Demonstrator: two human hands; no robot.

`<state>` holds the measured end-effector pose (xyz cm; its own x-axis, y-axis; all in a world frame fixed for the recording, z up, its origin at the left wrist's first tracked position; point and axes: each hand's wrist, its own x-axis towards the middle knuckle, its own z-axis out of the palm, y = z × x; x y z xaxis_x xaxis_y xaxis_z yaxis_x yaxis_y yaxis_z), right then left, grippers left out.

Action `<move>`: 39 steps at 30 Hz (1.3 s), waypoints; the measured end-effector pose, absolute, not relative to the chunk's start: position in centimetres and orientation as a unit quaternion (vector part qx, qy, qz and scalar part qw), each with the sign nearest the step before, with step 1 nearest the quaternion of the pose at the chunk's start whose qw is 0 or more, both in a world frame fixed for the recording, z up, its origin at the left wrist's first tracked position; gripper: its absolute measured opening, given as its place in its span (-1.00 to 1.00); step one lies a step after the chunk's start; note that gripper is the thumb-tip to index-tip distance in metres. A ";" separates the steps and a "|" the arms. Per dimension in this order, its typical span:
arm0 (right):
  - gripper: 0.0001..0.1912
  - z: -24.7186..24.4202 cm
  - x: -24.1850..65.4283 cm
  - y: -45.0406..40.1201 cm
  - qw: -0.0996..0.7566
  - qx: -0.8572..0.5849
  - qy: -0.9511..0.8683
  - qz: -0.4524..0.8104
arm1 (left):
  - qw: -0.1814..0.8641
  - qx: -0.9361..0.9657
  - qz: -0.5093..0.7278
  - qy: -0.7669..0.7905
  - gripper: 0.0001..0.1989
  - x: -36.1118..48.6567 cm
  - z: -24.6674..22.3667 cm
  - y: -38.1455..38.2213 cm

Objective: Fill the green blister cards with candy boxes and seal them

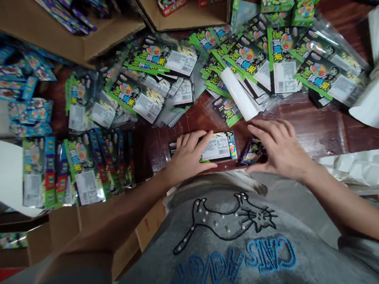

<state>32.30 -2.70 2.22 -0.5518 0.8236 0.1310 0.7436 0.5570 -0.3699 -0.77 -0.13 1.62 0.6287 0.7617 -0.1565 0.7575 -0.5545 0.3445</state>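
Observation:
My left hand (190, 154) lies over the left part of a black and green candy packet (219, 148) near the table's front edge, with thumb and fingers round it. A blue strip shows at the packet's right end. Just to the right, my right hand (278, 147) has its thumb and fingers round a small dark purple box (254, 151). Behind the hands lie many flat printed packets (135, 96), and a rolled white sheet (238, 93) rests on some of them.
Cardboard boxes (107, 34) with purple and red packs stand at the back. Blue packs (31, 114) and a row of filled packets (85, 168) are at the left. Green boxes (276, 0) sit at the back right, white sheets (378, 77) at the right.

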 end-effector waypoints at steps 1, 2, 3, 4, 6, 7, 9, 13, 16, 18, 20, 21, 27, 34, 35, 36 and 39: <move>0.16 2.3 32.9 -3.4 0.132 -0.476 -0.859 0.133 | 0.189 0.883 0.004 0.430 0.08 -0.8 1.5 -0.1; 0.13 2.2 33.4 -3.9 0.121 -0.490 -0.853 0.134 | 0.186 0.884 0.003 0.429 0.07 -0.9 1.5 0.0; 0.07 2.1 33.6 -4.3 0.114 -0.492 -0.852 0.141 | 0.185 0.885 0.003 0.426 0.07 -0.9 1.5 0.0; -0.01 1.9 33.7 -4.4 0.115 -0.483 -0.854 0.155 | 0.185 0.887 0.003 0.422 0.07 -0.8 1.5 0.1; -0.13 1.4 33.4 -3.9 0.131 -0.442 -0.865 0.197 | 0.188 0.894 0.002 0.406 0.07 -0.7 1.6 0.4; -0.16 1.1 33.2 -3.3 0.142 -0.416 -0.871 0.219 | 0.191 0.899 0.003 0.393 0.06 -0.6 1.6 0.5; -0.17 0.5 32.9 -1.9 0.160 -0.367 -0.880 0.253 | 0.197 0.909 0.007 0.367 0.03 -0.6 1.6 0.8; -0.15 -0.2 33.1 0.5 0.181 -0.320 -0.888 0.277 | 0.207 0.916 0.020 0.344 0.01 -0.8 1.2 1.3; -0.13 -0.4 33.0 0.9 0.192 -0.321 -0.884 0.279 | 0.212 0.908 0.026 0.360 0.03 -0.6 0.9 1.2; -0.10 -0.5 32.6 0.6 0.204 -0.333 -0.875 0.286 | 0.214 0.899 0.027 0.381 0.05 -0.4 0.8 1.0; -0.06 -0.5 32.1 0.1 0.218 -0.341 -0.867 0.290 | 0.211 0.892 0.026 0.399 0.05 -0.2 1.0 0.6; -0.05 -0.5 31.8 -0.2 0.224 -0.341 -0.866 0.289 | 0.209 0.891 0.023 0.402 0.04 -0.1 1.1 0.5; -0.07 -1.0 30.5 -2.2 0.231 -0.376 -0.865 0.238 | 0.215 0.890 -0.032 0.400 0.01 0.6 2.3 0.3; -0.43 0.3 30.2 -1.9 0.227 -0.388 -0.879 0.160 | 0.237 0.891 -0.105 0.372 -0.06 1.7 6.7 3.6; -0.45 1.1 30.6 -0.9 0.240 -0.370 -0.882 0.165 | 0.248 0.895 -0.100 0.358 -0.15 1.9 7.4 5.0; -0.50 1.9 31.3 0.5 0.257 -0.370 -0.877 0.166 | 0.250 0.895 -0.084 0.359 -0.27 2.1 8.1 6.8; -0.70 3.7 35.0 7.7 0.294 -0.475 -0.822 0.115 | 0.183 0.867 0.012 0.464 -0.55 3.9 8.6 15.0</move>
<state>34.98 7.72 3.68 -0.3768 0.8475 0.3737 0.7123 0.5231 -0.4680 3.89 14.99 8.63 0.5693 0.8086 -0.1484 0.7995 -0.5025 0.3291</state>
